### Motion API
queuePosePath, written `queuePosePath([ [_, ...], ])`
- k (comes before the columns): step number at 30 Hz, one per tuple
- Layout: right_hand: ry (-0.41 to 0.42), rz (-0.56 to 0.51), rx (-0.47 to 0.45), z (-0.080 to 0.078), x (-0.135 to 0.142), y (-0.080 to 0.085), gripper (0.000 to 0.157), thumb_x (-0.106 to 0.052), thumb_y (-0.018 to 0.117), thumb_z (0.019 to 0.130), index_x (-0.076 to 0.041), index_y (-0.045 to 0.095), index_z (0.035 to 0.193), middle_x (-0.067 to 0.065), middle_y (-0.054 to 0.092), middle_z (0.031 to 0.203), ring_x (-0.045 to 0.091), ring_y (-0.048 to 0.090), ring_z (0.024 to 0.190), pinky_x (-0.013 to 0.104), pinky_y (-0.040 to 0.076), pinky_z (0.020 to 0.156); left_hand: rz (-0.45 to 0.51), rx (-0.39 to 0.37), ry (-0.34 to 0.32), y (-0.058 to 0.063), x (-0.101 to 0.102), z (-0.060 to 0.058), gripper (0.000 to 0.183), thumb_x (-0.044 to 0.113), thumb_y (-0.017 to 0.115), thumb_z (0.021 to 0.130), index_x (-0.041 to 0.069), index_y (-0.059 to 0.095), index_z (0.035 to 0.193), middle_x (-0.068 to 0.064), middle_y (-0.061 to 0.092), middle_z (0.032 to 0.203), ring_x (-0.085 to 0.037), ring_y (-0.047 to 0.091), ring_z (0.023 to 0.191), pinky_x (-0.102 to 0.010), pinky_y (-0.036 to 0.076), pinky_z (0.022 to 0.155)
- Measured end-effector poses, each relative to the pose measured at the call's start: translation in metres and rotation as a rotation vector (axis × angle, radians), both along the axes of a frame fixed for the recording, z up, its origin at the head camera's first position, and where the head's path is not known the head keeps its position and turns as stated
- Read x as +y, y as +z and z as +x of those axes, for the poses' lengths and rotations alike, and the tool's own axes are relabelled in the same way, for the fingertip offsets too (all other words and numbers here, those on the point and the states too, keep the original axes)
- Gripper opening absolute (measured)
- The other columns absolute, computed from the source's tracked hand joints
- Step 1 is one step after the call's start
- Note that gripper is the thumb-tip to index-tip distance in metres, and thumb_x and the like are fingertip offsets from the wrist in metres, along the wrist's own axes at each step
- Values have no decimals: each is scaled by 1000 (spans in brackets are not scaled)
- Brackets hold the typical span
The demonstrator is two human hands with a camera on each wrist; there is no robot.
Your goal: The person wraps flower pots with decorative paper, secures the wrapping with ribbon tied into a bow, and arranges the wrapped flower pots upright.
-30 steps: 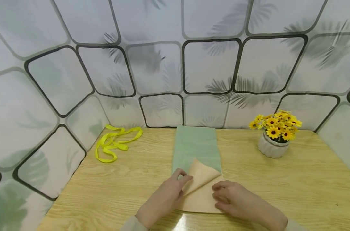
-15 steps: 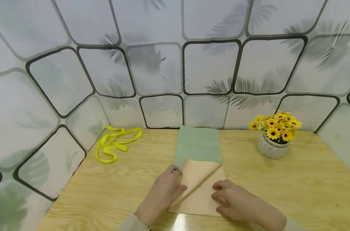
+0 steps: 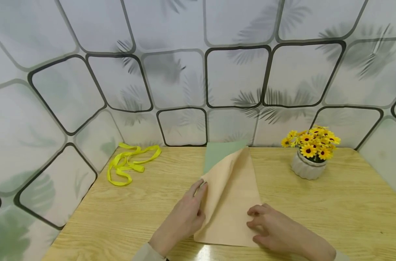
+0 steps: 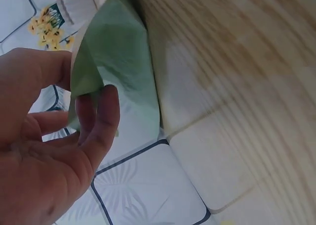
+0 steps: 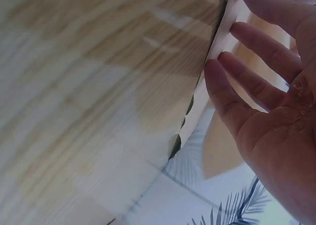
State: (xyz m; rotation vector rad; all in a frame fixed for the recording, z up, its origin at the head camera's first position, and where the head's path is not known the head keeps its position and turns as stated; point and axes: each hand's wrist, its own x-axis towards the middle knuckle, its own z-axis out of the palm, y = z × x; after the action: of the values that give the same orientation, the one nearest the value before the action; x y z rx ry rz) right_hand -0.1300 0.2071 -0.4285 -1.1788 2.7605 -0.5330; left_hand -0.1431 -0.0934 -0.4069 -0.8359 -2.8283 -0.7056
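A thin flexible sheet, green on one face and peach on the other, lies in front of me. Its peach face (image 3: 237, 206) fills the near and right part, with a raised curl running diagonally toward the back. Behind the curl, a green part (image 3: 219, 154) shows at the far left. My left hand (image 3: 181, 221) pinches the sheet's left edge; in the left wrist view the green side (image 4: 123, 52) passes between the fingers. My right hand (image 3: 276, 228) is at the near right edge, its relaxed fingertips touching that edge (image 5: 200, 96) in the right wrist view.
A yellow tape or ribbon (image 3: 121, 168) lies in loose loops at the back left of the wooden table (image 3: 119, 217). A white pot (image 3: 308, 166) with yellow flowers (image 3: 312, 141) stands at the back right. Patterned cloth (image 3: 178, 79) hangs behind and along the sides.
The peach part has spread back toward the table's far edge, covering much of the green. My left hand has shifted slightly forward with the edge; my right hand has shifted slightly right.
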Motion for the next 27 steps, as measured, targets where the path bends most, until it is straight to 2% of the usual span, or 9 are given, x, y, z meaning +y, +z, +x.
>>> queuePosePath([
  [1, 4, -4, 11, 0, 2, -1, 27, -31, 83, 85, -16, 80, 108, 3, 66, 123, 25, 64, 109, 44, 57, 93, 2, -4, 6, 0, -1, 1, 72, -5, 63, 83, -6, 41, 151, -26, 43, 156, -39, 51, 139, -40, 57, 97],
  [4, 4, -7, 24, 1, 7, -2, 27, -30, 83, 85, -16, 80, 108, 4, 67, 124, 27, 64, 109, 42, 58, 91, 5, -1, 23, 0, -4, 2, 72, -2, 67, 83, -7, 42, 150, -25, 47, 151, -40, 53, 135, -40, 58, 93],
  [5, -1, -8, 17, 1, 8, -3, 27, -30, 83, 85, -17, 80, 108, 3, 66, 124, 27, 63, 109, 39, 58, 89, 6, 0, 30, 0, -5, 3, 71, 0, 68, 83, -7, 44, 149, -24, 49, 150, -39, 54, 133, -40, 58, 94],
  [9, -28, 4, -9, 3, 11, -2, 26, -30, 82, 86, -17, 80, 109, 2, 66, 126, 26, 63, 112, 39, 58, 91, -9, 3, 57, 0, -9, 6, 67, 10, 74, 84, -5, 49, 145, -23, 54, 143, -38, 56, 129, -44, 57, 99],
  [14, -54, 21, -26, 4, 15, -2, 26, -30, 81, 87, -18, 80, 109, 2, 66, 128, 25, 63, 114, 39, 58, 93, -28, -47, 67, 1, -12, 9, 67, 19, 77, 87, -5, 51, 144, -21, 55, 142, -35, 57, 129, -45, 57, 99],
  [18, -57, 18, 4, 7, 19, -3, 25, -30, 81, 86, -17, 80, 108, 2, 66, 126, 24, 63, 112, 39, 58, 92, -40, -73, 74, 0, -14, 11, 69, 26, 78, 88, -5, 51, 145, -19, 56, 141, -33, 59, 128, -45, 56, 99],
  [27, -67, 25, -16, 8, 33, -3, 24, -30, 83, 84, -18, 81, 105, 3, 67, 124, 25, 64, 110, 37, 58, 90, -63, -37, 97, -2, -19, 14, 68, 32, 78, 87, -5, 55, 140, -17, 60, 135, -30, 63, 120, -44, 56, 98],
])
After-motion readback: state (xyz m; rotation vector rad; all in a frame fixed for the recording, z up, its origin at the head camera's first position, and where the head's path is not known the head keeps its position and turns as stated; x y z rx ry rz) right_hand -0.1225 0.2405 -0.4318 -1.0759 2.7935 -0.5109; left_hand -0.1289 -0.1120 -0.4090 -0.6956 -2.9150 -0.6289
